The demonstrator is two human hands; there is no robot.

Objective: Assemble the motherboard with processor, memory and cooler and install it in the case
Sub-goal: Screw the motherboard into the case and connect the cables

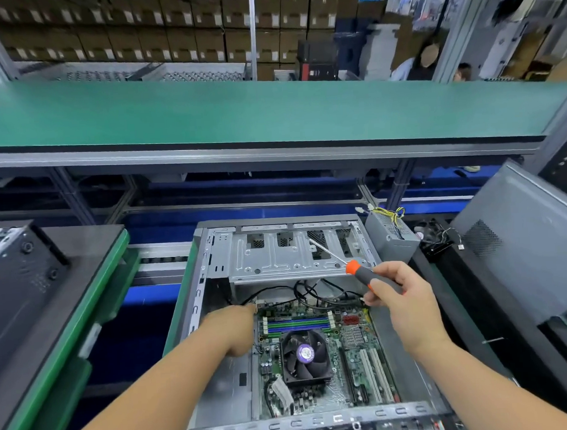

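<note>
An open grey computer case (212, 260) lies flat in front of me. Inside it sits the green motherboard (357, 364), with a black cooler fan (306, 355) on it and memory slots (298, 324) above the fan. My left hand (233, 327) reaches down to the board's upper left corner, fingertips at the board edge; its grasp is hidden. My right hand (401, 294) grips a screwdriver (359, 271) with a grey and orange handle, its shaft pointing up-left over the drive cage (277, 257).
Black cables (306, 291) loop between the drive cage and the board. A power supply (390, 239) with yellow wires stands at the case's right rear corner. A grey side panel (520, 243) leans at the right. Another black case (18, 281) lies at left. A green shelf (271, 111) runs above.
</note>
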